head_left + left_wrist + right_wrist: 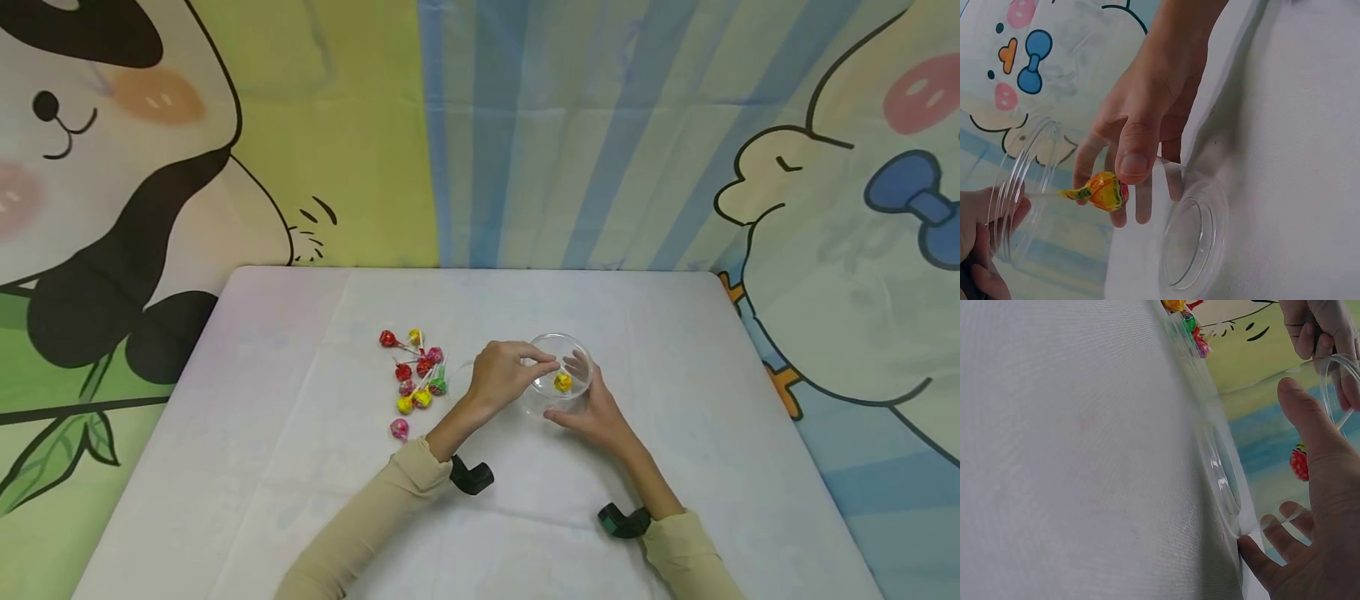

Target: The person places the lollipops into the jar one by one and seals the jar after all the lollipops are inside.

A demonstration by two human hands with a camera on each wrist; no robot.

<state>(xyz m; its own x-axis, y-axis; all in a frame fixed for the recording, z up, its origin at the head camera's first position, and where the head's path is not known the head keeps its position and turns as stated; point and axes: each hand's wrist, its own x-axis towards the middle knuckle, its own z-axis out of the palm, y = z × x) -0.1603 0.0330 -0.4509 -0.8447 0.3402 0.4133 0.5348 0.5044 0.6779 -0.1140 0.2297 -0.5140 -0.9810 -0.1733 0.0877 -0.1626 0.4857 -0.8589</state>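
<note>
A clear jar (561, 340) stands upright on the table, and my right hand (596, 417) holds it from the right side, thumb and fingers around the wall. Above its mouth my left hand (504, 371) pinches the white stick of a lollipop (1107, 191). The lollipop hangs head down inside the jar, its wrapper yellow and orange with some red. In the right wrist view its red side (1299, 462) shows through the clear wall, above the jar's base (1225, 472).
Several wrapped lollipops (423, 367) in red, yellow, green and pink lie in a loose pile left of my left hand. One pink lollipop (399, 428) lies nearer me. A faint clear rim (1180, 337) shows beside the pile. White cloth (300, 500) covers the table.
</note>
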